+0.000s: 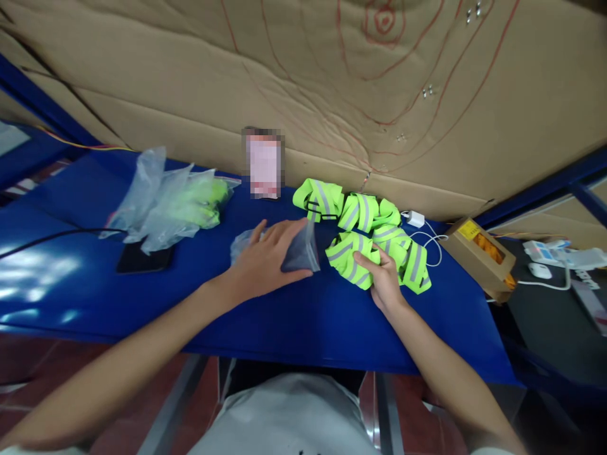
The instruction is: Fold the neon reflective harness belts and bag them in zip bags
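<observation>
With both forearms reaching in from the near edge of the blue tabletop, the left hand arches palm-down, fingers spread over a clear zip bag — its open-looking end faces right. Lower and turned inward, the right hand pinches a folded neon-yellow reflective strap between thumb and fingers — just right of the bag. More folded reflective straps lie behind and beside the right hand.
</observation>
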The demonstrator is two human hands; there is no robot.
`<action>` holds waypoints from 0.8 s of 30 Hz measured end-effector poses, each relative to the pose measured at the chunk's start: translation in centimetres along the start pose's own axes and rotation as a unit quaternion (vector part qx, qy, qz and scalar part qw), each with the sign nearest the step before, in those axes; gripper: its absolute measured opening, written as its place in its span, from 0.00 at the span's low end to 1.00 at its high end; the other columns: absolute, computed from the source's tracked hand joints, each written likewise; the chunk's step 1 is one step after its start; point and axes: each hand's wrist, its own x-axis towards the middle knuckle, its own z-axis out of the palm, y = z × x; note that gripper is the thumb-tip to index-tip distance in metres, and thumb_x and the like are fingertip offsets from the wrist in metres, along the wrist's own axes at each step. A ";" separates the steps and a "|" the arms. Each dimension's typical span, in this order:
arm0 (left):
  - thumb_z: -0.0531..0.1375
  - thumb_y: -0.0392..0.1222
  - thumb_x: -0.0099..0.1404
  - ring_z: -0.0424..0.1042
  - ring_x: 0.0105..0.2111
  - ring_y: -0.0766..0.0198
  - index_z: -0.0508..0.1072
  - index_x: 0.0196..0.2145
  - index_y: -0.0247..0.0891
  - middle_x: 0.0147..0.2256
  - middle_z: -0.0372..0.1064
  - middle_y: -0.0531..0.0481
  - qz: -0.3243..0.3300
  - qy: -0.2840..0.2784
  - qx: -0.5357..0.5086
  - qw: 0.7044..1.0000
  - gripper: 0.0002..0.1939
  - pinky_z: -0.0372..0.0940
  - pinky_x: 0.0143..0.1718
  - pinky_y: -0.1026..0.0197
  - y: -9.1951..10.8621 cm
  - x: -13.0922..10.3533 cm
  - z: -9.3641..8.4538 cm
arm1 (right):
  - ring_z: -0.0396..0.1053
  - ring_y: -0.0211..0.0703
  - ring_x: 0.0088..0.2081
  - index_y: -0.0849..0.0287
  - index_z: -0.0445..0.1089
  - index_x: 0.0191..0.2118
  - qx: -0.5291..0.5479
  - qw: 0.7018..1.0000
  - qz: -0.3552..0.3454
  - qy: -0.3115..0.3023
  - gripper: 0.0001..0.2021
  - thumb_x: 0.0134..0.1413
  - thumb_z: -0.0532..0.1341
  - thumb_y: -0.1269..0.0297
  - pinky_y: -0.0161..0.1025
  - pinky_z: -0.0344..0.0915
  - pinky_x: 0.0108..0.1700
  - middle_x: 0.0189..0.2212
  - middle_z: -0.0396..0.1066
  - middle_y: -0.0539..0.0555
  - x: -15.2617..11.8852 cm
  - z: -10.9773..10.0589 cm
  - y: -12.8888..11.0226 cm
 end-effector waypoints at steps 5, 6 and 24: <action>0.62 0.65 0.64 0.57 0.67 0.41 0.51 0.72 0.40 0.65 0.60 0.34 0.108 0.024 -0.005 0.994 0.48 0.35 0.71 0.35 1.7 2.3 0.5 | 0.75 0.61 0.51 0.56 0.77 0.53 -0.027 0.999 -0.019 -0.009 0.34 0.41 0.74 0.43 0.55 0.74 0.50 0.43 0.81 0.56 0.1 -0.8 -0.7; 0.62 0.66 0.63 0.57 0.67 0.40 0.51 0.72 0.40 0.65 0.60 0.34 0.111 0.027 -0.003 0.993 0.49 0.35 0.71 0.34 1.7 2.5 0.7 | 0.75 0.61 0.52 0.56 0.77 0.52 -0.043 0.999 -0.021 -0.017 0.33 0.40 0.74 0.43 0.55 0.73 0.50 0.43 0.81 0.55 0.1 -1.1 -1.0; 0.61 0.68 0.64 0.62 0.62 0.40 0.46 0.73 0.37 0.60 0.62 0.30 0.180 -0.017 0.001 0.983 0.52 0.42 0.68 0.34 4.5 2.7 2.5 | 0.73 0.50 0.52 0.53 0.70 0.47 -0.208 0.961 -0.141 -0.114 0.17 0.58 0.66 0.49 0.49 0.67 0.58 0.47 0.77 0.53 -0.5 -0.8 -2.4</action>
